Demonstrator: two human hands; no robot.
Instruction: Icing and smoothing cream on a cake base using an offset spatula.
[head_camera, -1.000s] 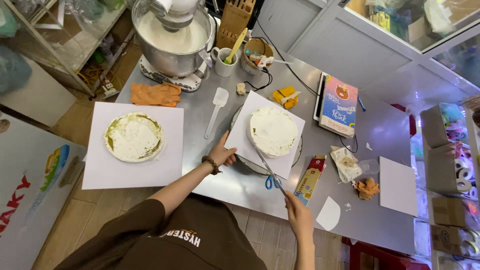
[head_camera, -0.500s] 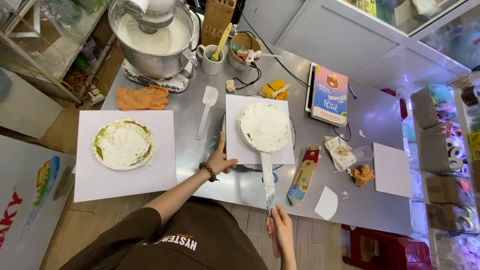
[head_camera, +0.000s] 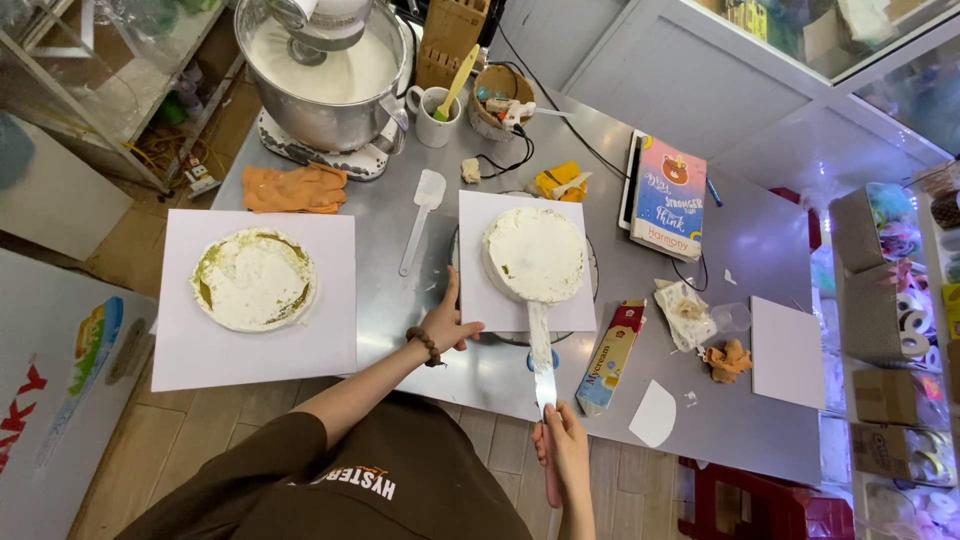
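A tall red and cream carton (head_camera: 612, 357) lies flat on the steel worktop (head_camera: 760, 240), just right of the cake's white board. Farther back lies a book-shaped pink and blue cover (head_camera: 668, 198) bearing a small bear picture. At far right, brown cardboard boxes (head_camera: 882, 395) sit on shelves.

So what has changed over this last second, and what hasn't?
The right hand has drawn back toward the body, still gripping the long palette knife. A second ago the blade lay slanted across the cream-covered cake; now it runs straight, with only its tip at the cake's near edge. The left hand has stayed on the white board under the cake. The second cake and the white spatula are unmoved.
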